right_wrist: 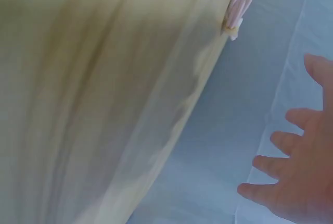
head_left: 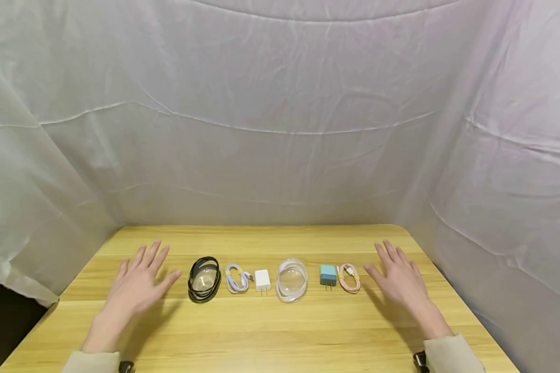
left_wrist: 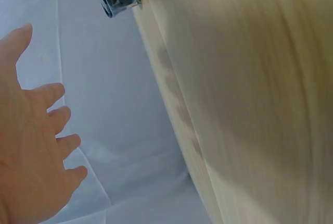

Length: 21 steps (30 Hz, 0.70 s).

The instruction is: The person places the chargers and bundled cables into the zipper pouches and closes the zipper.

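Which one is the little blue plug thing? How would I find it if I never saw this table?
Look at the wooden table and the row of small things lying between the two open hands. Count in from the right hand: first comes a coiled pink cable, and right beside it sits the teal charger plug. It is the only blue-green blocky thing; the other plug is white.
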### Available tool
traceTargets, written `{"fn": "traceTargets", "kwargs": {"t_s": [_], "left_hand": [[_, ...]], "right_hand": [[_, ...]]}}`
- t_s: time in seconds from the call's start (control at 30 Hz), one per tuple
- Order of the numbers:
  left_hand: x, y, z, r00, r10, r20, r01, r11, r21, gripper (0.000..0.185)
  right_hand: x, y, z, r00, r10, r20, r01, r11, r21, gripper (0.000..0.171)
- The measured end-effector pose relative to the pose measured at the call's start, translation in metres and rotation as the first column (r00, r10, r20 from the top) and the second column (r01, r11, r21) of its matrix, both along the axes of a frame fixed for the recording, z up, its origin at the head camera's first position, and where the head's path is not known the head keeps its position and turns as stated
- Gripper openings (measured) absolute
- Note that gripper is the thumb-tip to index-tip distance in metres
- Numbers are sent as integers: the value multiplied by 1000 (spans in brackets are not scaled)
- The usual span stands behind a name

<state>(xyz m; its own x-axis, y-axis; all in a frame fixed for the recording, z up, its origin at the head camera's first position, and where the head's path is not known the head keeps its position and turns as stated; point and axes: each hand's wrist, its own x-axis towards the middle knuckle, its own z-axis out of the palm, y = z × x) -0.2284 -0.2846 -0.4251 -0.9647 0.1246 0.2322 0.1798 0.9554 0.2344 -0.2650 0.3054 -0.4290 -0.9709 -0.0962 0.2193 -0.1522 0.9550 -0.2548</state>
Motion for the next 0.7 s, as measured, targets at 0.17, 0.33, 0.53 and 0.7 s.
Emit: {"fn": "traceTargets", "kwargs": {"t_s": [0.17, 0.33, 0.53, 0.7], "left_hand": [[-1, 7, 3, 1000, -12, -20, 12, 1000, 14, 86], [-4, 13, 5, 998, -30, -51, 30, 999, 12, 84], [-7, 22, 6, 996, -51, -77, 51, 999, -2, 83], [-9, 30, 5, 994, -62, -91, 60, 998, -22, 83]], "right_hand": [[1, -7, 5, 998, 13, -69, -14, 1000, -17, 81], [3, -18, 13, 994, 27, -107, -30, 999, -25, 81], [2, -34, 22, 991, 57, -117, -61, 998, -24, 81], [2, -47, 26, 987, 92, -133, -95, 995, -20, 80]]}}
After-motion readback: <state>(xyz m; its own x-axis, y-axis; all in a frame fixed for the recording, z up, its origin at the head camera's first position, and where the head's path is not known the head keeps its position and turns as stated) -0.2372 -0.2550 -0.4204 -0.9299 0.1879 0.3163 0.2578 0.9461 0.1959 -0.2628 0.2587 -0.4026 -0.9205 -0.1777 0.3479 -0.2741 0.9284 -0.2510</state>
